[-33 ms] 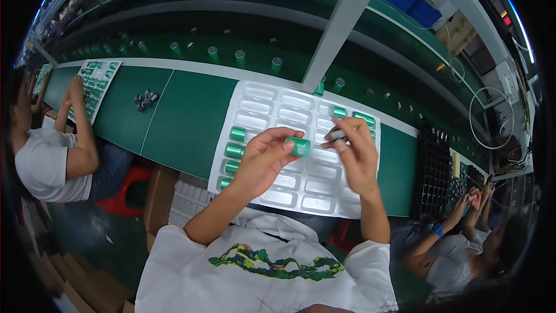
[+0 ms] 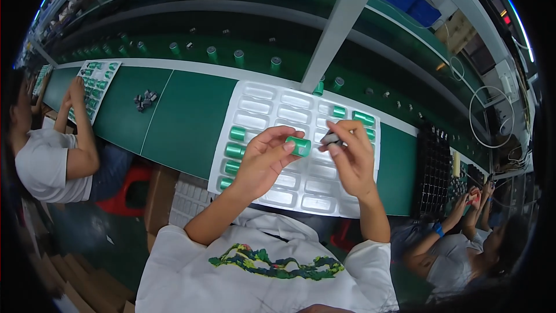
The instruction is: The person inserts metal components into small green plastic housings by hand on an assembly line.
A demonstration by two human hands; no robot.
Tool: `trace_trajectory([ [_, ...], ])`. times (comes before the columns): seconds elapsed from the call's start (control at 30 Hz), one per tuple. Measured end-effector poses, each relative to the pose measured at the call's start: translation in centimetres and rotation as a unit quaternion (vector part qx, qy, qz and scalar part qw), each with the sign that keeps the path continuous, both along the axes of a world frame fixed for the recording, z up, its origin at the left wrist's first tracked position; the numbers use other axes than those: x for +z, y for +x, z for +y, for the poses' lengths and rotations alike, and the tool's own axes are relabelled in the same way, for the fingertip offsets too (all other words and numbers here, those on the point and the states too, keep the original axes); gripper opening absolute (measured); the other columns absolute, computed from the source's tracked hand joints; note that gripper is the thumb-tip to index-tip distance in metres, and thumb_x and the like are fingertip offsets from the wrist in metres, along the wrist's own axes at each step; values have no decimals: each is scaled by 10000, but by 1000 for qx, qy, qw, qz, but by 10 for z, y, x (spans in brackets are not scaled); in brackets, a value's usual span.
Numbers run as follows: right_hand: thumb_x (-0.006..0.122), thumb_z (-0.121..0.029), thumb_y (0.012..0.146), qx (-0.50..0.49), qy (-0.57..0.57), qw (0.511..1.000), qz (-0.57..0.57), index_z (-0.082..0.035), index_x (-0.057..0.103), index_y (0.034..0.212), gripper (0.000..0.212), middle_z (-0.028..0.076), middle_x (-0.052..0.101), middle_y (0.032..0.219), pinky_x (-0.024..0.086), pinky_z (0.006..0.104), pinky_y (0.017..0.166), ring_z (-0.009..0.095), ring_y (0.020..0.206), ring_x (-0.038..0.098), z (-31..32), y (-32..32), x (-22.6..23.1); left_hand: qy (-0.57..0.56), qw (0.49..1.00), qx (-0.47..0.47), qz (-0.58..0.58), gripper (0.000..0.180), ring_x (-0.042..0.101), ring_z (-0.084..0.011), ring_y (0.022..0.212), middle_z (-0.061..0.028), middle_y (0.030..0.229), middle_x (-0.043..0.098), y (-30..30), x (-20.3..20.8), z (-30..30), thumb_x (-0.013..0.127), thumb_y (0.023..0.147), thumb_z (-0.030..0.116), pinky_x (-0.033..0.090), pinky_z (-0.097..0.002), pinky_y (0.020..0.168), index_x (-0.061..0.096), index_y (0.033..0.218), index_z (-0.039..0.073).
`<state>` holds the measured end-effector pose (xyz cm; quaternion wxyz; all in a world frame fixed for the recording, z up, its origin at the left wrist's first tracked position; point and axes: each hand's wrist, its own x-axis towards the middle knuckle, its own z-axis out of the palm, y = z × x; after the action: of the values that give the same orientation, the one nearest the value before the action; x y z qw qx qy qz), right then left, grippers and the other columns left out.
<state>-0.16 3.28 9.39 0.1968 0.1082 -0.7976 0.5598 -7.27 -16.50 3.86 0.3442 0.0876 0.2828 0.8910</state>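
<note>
My left hand (image 2: 262,163) grips a green cylinder (image 2: 299,147) between thumb and fingers, its open-looking end turned toward my right hand. A small dark grey part (image 2: 330,138) is pinched in my right hand (image 2: 353,159), a short gap away from the cylinder. Its exact kind cannot be made out. Under both hands lies a white plastic tray (image 2: 255,91) with rows of oblong pockets. Several green cylinders (image 2: 234,150) lie in its left column, and others (image 2: 363,117) are in pockets at its far right.
Behind the tray, green cylinders (image 2: 276,62) stand on a dark green belt. A grey post (image 2: 341,26) rises at the tray's far edge. Dark parts (image 2: 145,100) are piled on the green table to the left. Black crates (image 2: 432,168) stand at right. Co-workers (image 2: 58,156) sit on both sides.
My right hand has shifted very slightly with the dark part in it. The cylinders on the belt have moved a little to the left. My left hand stays where it was.
</note>
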Motion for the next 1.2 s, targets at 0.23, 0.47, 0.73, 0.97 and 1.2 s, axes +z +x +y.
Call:
trace_trajectory([
  [0.23, 871, -44, 695, -12, 98, 992, 85, 5, 691, 1057, 407, 140, 726, 981, 562, 298, 728, 229, 838, 696, -4, 0, -2, 11, 1000, -6, -22, 252, 641, -213, 1111, -154, 1207, 651, 10, 6, 5, 606, 968, 37, 518, -382, 994, 588, 1214, -18],
  [0.47, 867, -140, 673, -21, 318, 936, 152, -33, 735, 949, 324, 72, 745, 990, 528, 334, 758, 260, 942, 695, -5, -4, 10, -11, 999, -17, -25, 273, 652, -209, 1095, -157, 1193, 658, 8, 6, 1, 613, 974, 63, 529, -366, 986, 587, 1225, -42],
  [0.73, 855, -155, 637, -29, 360, 910, 201, -62, 720, 937, 343, 33, 728, 966, 495, 308, 709, 221, 934, 692, -12, -8, 3, -121, 986, 10, 116, 419, 636, -170, 1097, -138, 1177, 650, 15, 9, 12, 654, 894, -60, 529, -299, 972, 525, 1293, -50],
  [0.97, 834, -83, 621, -30, 340, 918, 201, -56, 701, 954, 359, 54, 680, 932, 528, 350, 701, 245, 918, 681, -21, -19, -19, -126, 979, 13, 160, 461, 652, -178, 1065, -134, 1189, 637, -2, -23, 15, 669, 878, -63, 539, -286, 931, 507, 1309, -46],
  [1.2, 780, -61, 774, -217, 282, 935, -2, 12, 658, 1118, 372, 170, 701, 1004, 553, 364, 792, 300, 897, 690, 80, -90, -52, -566, 593, 149, 553, 536, 491, -360, 1143, -185, 1246, 519, -34, -12, -41, 767, 800, 157, 433, -411, 985, 588, 1281, 2],
])
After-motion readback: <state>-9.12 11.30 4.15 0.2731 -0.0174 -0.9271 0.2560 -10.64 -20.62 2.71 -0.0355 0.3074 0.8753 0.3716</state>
